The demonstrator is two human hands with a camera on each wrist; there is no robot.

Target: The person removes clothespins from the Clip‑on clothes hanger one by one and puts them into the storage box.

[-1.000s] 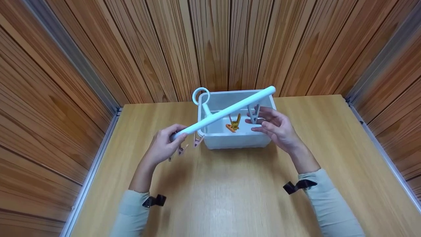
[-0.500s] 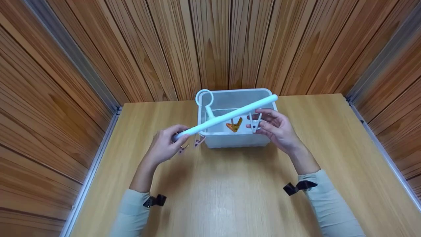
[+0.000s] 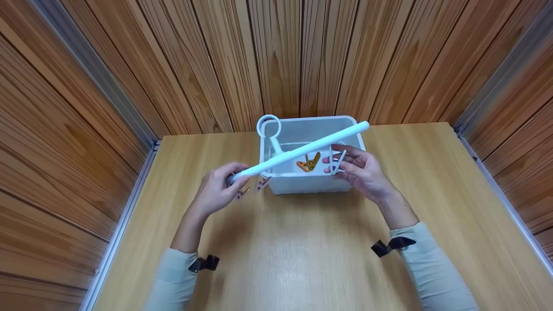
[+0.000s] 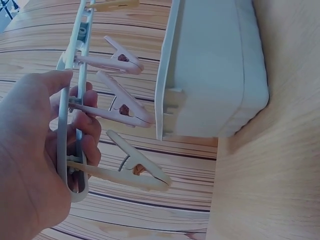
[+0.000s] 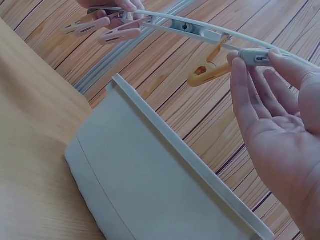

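A pale blue clip hanger [image 3: 302, 150] with a ring hook [image 3: 268, 126] is held up slantwise over a white tub [image 3: 311, 185]. My left hand [image 3: 216, 188] grips the hanger's left end, thumb on one side and fingers on the other. Near the right end, my right hand [image 3: 365, 173] pinches a pale grey-blue clothespin [image 5: 255, 57] between thumb and fingers; whether it is fastened to the bar cannot be told. An orange clothespin [image 5: 215, 75] hangs beside those fingertips. In the left wrist view, pink clothespins [image 4: 130, 119] and a beige clothespin [image 4: 137, 177] dangle by the left hand.
The tub stands on a wooden table [image 3: 285, 259] near its back edge. Wood-plank walls [image 3: 276, 60] rise behind and at both sides, with metal rails [image 3: 116, 220] along the sides. Each sleeved forearm wears a black wrist strap [image 3: 203, 263].
The hanger's right end has dipped and shifted slightly right. The grey-blue clothespin has come lower and turned in the right hand's fingers. The left hand keeps its grip, nearly still.
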